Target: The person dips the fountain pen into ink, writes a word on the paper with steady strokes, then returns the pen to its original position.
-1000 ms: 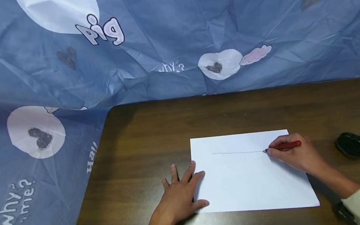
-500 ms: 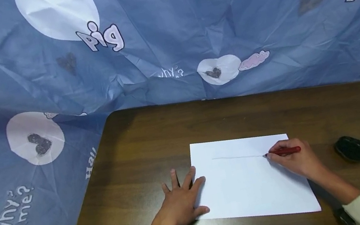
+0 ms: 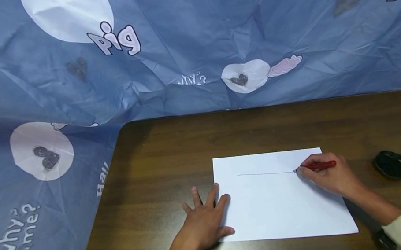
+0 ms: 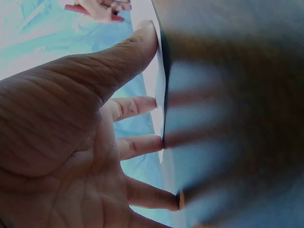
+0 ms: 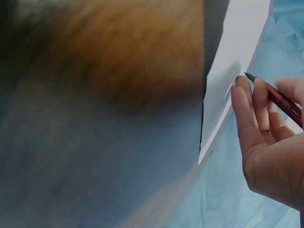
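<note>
A white sheet of paper (image 3: 275, 205) lies on the wooden table, with one thin, nearly straight line (image 3: 263, 173) across its upper part. My right hand (image 3: 332, 175) pinches a red pen (image 3: 322, 164), whose tip meets the line's right end. In the right wrist view the dark tip of the pen (image 5: 285, 103) points at the paper (image 5: 225, 80), and the fingers curl round its barrel. Fingers spread, my left hand (image 3: 204, 225) rests at the paper's left edge, its thumb and some fingertips on the sheet. The left wrist view shows those fingertips (image 4: 142, 142) along the paper's edge.
On the table (image 3: 172, 148), right of the paper, sits a round black object (image 3: 393, 165) with a small tab; its kind is unclear. Blue printed cloth (image 3: 176, 35) hangs behind the table's far edge and on the left side.
The head view has shifted slightly up and back down. On the paper, the pen tip stays at about the same spot, and the left hand keeps its place.
</note>
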Tool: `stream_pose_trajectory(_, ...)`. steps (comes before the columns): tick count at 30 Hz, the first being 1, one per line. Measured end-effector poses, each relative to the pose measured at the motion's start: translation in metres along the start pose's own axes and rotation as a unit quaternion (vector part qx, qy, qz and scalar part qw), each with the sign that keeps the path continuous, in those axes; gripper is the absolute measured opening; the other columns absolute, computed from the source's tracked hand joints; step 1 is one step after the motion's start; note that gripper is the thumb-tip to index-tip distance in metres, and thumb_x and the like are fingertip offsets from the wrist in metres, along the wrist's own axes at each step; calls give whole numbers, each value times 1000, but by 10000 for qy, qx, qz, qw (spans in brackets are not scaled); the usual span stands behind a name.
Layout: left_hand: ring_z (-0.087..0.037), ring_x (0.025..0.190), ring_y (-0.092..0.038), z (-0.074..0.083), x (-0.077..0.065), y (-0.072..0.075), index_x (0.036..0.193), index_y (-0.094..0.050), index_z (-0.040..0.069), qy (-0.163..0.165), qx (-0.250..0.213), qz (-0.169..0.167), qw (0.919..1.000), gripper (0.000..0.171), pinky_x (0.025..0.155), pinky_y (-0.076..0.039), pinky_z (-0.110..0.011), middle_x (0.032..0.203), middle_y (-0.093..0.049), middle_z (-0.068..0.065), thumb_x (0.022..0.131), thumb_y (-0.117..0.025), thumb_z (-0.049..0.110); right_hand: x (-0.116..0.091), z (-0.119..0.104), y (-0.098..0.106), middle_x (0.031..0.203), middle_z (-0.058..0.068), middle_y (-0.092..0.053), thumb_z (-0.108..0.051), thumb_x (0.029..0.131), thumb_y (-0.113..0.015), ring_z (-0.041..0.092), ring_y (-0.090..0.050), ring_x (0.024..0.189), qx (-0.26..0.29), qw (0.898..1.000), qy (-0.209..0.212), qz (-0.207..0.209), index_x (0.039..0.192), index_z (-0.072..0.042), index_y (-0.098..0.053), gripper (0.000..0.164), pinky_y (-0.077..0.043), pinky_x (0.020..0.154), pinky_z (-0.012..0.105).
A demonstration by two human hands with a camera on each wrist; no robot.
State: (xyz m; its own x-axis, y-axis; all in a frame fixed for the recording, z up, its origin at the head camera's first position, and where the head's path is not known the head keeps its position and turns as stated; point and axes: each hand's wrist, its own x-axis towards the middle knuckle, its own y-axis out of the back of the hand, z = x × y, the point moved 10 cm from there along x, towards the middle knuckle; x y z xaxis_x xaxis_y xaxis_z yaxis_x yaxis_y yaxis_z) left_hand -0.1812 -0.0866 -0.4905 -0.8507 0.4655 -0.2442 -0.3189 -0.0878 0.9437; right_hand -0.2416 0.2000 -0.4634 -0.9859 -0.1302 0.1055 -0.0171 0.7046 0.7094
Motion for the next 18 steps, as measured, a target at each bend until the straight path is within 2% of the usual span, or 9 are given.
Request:
stream_pose_trajectory(5,-69,132,-21,-1,1,0,146,-40,21,36,32,-54,10000,78,87,-34,-81,160,-25,-16,84,-73,54,1,-5,4,88,2,-74,-21,90,-76,14,-62,74,224,9991,132,340,96,-10,-77,13,-51,63,24)
stream_pose_trajectory(10,-69,132,-21,-1,1,-1,146,-40,21,37,86,-99,9999,77,87,-34,-81,160,-25,-15,84,-72,54,1,-12,1,91,3,-73,-19,91,-75,13,-64,74,430,9978,292,422,101,-9,-73,15,-53,63,21)
stream_pose_trajectory(13,-69,132,-21,-1,1,-2,147,-39,21,25,104,-115,9999,77,87,-34,-80,160,-25,-16,85,-71,55,1,-22,-1,91,0,-73,-13,87,-78,10,-65,76,394,9957,649,533,99,-11,-73,12,-52,66,17)
stream_pose_trajectory(18,-68,133,-22,-2,1,-4,148,-39,22,56,176,-161,9997,78,88,-35,-80,161,-25,-15,85,-70,56,3,-41,-8,91,1,-74,-4,80,-83,11,-67,78,182,9877,1372,727,99,-9,-75,21,-48,71,10)
